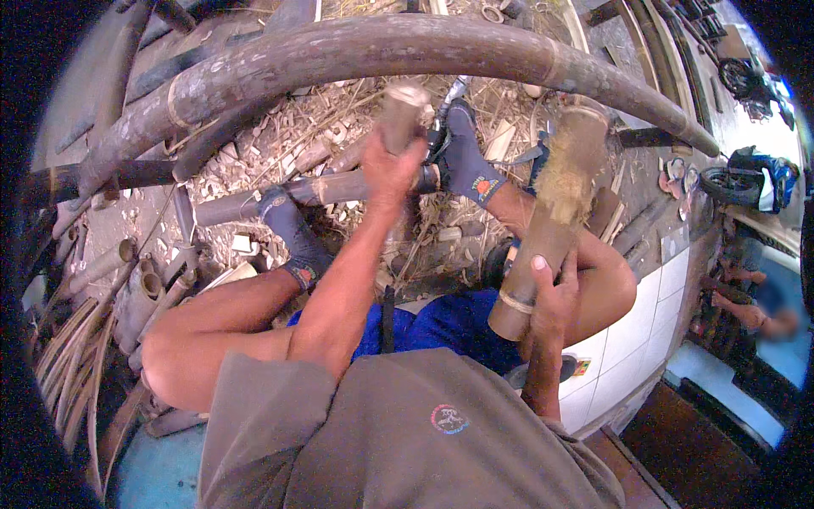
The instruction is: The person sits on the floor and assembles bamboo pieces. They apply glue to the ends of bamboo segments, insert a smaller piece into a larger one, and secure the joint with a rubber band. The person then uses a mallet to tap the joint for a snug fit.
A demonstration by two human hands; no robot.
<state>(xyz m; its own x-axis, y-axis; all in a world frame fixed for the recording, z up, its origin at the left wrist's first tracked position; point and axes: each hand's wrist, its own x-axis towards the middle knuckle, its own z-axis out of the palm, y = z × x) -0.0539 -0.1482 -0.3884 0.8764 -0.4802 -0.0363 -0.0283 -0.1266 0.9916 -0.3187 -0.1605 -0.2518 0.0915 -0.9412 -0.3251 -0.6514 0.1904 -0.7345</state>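
Observation:
My left hand point(393, 165) is wrapped round a short brown bamboo piece point(404, 109), its pale cut end upward and blurred by motion. In my right hand point(555, 293) is a thick bamboo tube point(543, 229), gripped near its lower end with the thumb along its side. This tube leans away to the upper right, and pale frayed fibres cover part of its upper half. Below my left hand, a bamboo pole point(322, 188) lies across the ground between my socked feet. The two held pieces are apart from each other.
A long thick bamboo pole point(381, 49) spans the far side, above ground strewn with bamboo chips point(318, 127). Bamboo strips point(72, 356) and cut tubes point(148, 288) lie at left. White tiles point(623, 339), sandals point(678, 180), a motorbike point(755, 180) and another person point(750, 314) are at right.

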